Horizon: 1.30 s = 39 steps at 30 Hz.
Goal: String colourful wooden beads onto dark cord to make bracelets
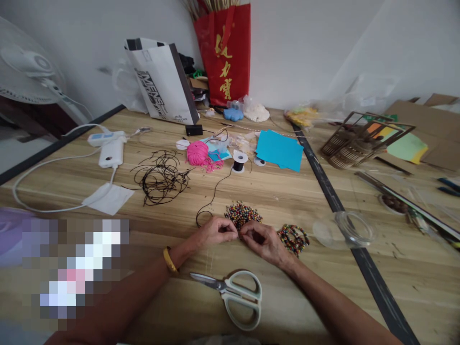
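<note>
Beside a pile of small multicoloured beads (243,213), my left hand (220,230) is closed in a pinch, what it grips too small to make out. My right hand (264,239) pinches too, its fingertips almost meeting the left ones over a tiny reddish bead. Strung beads in loops (293,239) lie right of my right hand. A black cord runs from a white spool (238,161) down to a small loop near my left hand. Scissors (230,290) with white handles rest on the wooden table (179,311), nearer to me than both hands.
Tangled black cord (161,178), pink yarn (197,153) and blue sheets (279,150) lie farther back. A white power bank (111,152) with a cable is at the left. To the right are a clear round container (354,229) and woven baskets (350,146). Bags stand at the back.
</note>
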Each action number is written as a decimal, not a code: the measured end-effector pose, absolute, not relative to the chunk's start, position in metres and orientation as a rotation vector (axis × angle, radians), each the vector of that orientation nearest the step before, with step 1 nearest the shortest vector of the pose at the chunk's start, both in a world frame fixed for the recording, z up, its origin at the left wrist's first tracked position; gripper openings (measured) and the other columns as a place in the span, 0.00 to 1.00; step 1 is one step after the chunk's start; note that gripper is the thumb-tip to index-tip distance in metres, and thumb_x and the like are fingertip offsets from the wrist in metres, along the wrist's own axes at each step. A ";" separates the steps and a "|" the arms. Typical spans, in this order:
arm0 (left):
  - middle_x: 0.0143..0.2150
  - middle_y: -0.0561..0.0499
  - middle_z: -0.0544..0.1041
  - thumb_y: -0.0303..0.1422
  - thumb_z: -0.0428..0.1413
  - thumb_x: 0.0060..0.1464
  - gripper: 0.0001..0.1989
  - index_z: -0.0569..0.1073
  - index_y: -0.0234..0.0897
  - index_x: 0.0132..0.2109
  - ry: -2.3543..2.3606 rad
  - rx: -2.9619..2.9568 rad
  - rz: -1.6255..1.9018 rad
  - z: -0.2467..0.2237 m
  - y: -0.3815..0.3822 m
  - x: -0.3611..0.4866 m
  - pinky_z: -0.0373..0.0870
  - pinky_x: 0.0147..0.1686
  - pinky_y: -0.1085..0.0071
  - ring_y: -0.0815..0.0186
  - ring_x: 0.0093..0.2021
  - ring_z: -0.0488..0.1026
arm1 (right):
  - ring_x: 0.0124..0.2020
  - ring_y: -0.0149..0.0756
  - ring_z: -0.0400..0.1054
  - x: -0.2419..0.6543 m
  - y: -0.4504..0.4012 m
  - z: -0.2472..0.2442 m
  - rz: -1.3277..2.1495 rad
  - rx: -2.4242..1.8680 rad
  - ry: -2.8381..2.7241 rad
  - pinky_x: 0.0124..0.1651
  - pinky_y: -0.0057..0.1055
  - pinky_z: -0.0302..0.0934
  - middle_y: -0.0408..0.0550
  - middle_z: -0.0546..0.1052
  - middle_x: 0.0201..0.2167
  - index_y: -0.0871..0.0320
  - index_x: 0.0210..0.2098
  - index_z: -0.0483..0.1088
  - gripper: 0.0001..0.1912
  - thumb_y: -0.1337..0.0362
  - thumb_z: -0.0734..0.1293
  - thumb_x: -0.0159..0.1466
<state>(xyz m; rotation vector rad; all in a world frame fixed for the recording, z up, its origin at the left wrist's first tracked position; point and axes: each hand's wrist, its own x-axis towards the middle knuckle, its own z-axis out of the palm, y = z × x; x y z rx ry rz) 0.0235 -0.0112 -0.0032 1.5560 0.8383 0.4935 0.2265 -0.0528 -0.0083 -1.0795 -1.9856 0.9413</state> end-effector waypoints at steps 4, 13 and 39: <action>0.23 0.53 0.70 0.35 0.58 0.47 0.10 0.74 0.30 0.28 0.838 1.549 0.489 0.000 -0.011 0.024 0.58 0.26 0.77 0.72 0.25 0.62 | 0.23 0.29 0.61 0.227 -0.053 -0.008 0.943 -1.099 -1.986 0.26 0.24 0.56 0.44 0.70 0.24 0.59 0.36 0.70 0.06 0.64 0.62 0.64; 0.22 0.54 0.69 0.36 0.58 0.48 0.10 0.74 0.31 0.29 0.851 1.570 0.480 0.001 -0.012 0.023 0.57 0.25 0.77 0.72 0.24 0.61 | 0.24 0.29 0.62 0.227 -0.052 -0.007 0.967 -1.096 -1.995 0.26 0.24 0.56 0.44 0.71 0.25 0.59 0.35 0.70 0.06 0.64 0.62 0.64; 0.22 0.54 0.69 0.34 0.58 0.48 0.09 0.74 0.31 0.28 0.843 1.577 0.485 -0.001 -0.012 0.024 0.57 0.25 0.77 0.73 0.24 0.61 | 0.23 0.29 0.61 0.226 -0.053 -0.005 0.960 -1.076 -2.004 0.26 0.25 0.55 0.44 0.70 0.25 0.59 0.36 0.69 0.06 0.64 0.62 0.64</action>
